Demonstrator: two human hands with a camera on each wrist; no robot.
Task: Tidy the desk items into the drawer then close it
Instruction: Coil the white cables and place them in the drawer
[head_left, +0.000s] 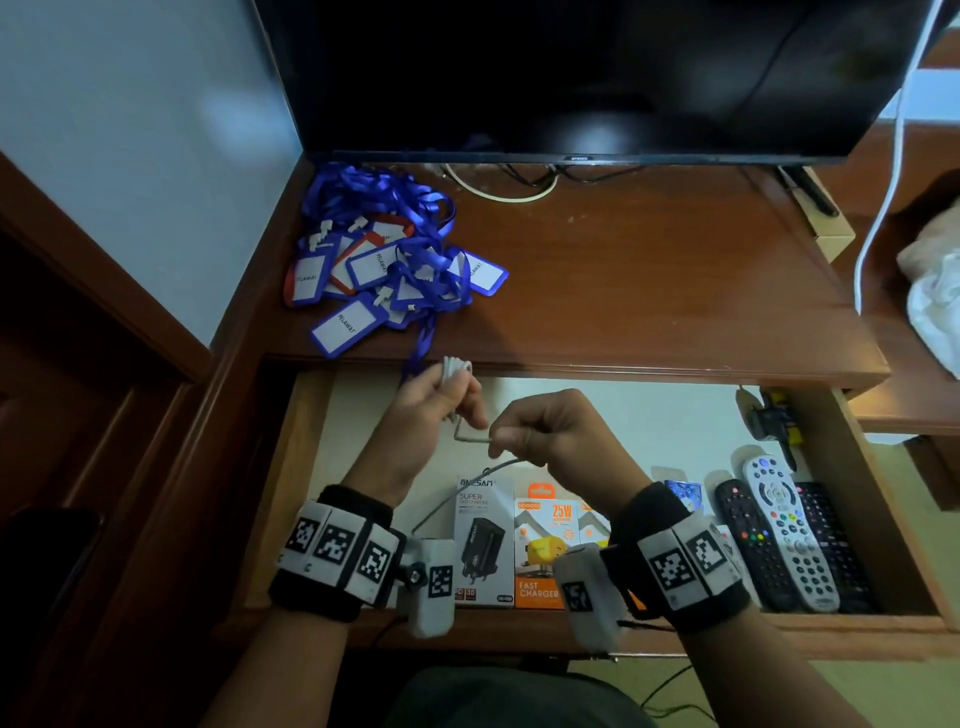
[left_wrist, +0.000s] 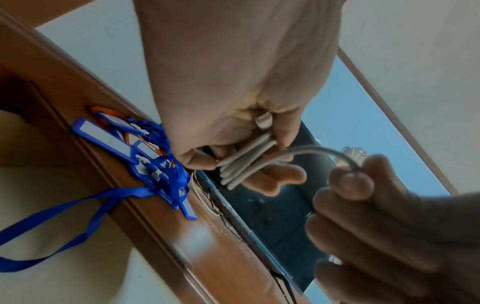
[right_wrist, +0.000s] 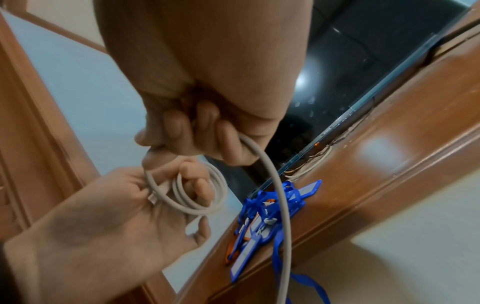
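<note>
From the head view, both hands work above the open drawer. The left hand grips a small coil of white cable, and the right hand pinches the loose run of that cable, which trails down toward the charger boxes lying in the drawer beside three remotes. A heap of blue lanyards with badge holders sits on the bench under the dark monitor; one strap hangs over the bench edge just beside the left hand. That strap could likely catch in the coil as the winding goes on and drag the heap off.

The left wrist view shows the left hand with its fingers curled round several stacked loops of cable, a plug end tucked at the thumb. The loops fan out at their free side; a slack grip could probably let them spring apart.

In the right wrist view, the right hand closes round the cable, whose tail drops out of the picture past the lanyards. Its far end is hidden, so a snag below on the boxes cannot be ruled out, and a hard pull might shift them.
</note>
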